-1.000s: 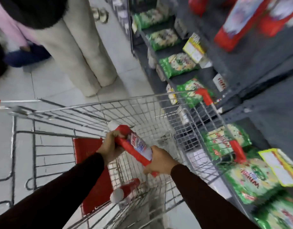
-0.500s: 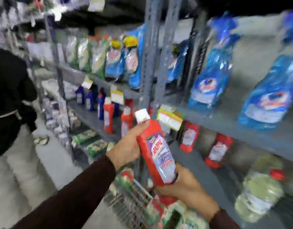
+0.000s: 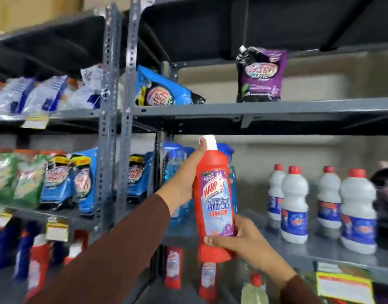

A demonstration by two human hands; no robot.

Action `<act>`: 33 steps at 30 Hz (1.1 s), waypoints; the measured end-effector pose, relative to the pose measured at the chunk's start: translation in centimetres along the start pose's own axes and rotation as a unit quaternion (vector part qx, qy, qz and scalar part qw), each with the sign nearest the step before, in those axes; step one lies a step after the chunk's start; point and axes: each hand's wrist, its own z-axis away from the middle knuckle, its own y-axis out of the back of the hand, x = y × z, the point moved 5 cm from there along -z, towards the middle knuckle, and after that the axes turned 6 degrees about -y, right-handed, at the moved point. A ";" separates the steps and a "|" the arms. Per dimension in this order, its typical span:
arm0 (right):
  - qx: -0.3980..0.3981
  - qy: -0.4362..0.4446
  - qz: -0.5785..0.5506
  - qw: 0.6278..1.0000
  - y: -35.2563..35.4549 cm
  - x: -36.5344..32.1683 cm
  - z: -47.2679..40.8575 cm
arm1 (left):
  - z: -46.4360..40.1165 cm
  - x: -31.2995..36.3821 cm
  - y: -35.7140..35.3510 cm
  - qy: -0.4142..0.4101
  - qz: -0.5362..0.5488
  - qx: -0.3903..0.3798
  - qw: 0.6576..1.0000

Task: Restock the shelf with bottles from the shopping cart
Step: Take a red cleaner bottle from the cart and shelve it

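Note:
I hold a red bathroom-cleaner bottle (image 3: 216, 200) with a white cap upright in front of the grey metal shelf (image 3: 265, 109). My left hand (image 3: 186, 183) grips its neck and upper body, thumb up by the cap. My right hand (image 3: 239, 235) cups its lower part from below. The bottle hangs in front of the middle shelf level, level with blue bottles (image 3: 175, 163) behind it. More red bottles of the same kind (image 3: 207, 279) stand on the shelf level below. The shopping cart is out of view.
White bottles with red caps (image 3: 295, 202) stand to the right on the middle level. A purple pouch (image 3: 260, 74) and a blue pouch (image 3: 160, 88) sit on the level above. Perforated grey uprights (image 3: 127, 102) divide the bays; blue and green pouches (image 3: 55, 181) fill the left bay.
Both hands lifted the red bottle out of the cart and raised it upright toward the shelf. My view swung from the cart up to the middle shelves.

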 end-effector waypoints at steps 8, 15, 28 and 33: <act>0.013 0.003 0.011 1.000 2.8 -1.8 -0.1 | -2.4 0.9 -2.8 -0.013 0.005 -0.023 1.000; 0.011 -0.017 0.026 0.999 2.1 0.9 -0.5 | -1.3 -1.2 -1.2 0.008 -0.060 -0.022 0.998; 0.026 -0.161 -0.018 0.986 -6.2 23.7 1.0 | 8.7 -20.1 8.1 0.153 -0.141 -0.008 0.978; 0.068 -0.261 0.031 0.963 -7.2 33.1 -0.1 | 10.4 -27.7 11.0 0.198 -0.173 0.112 0.958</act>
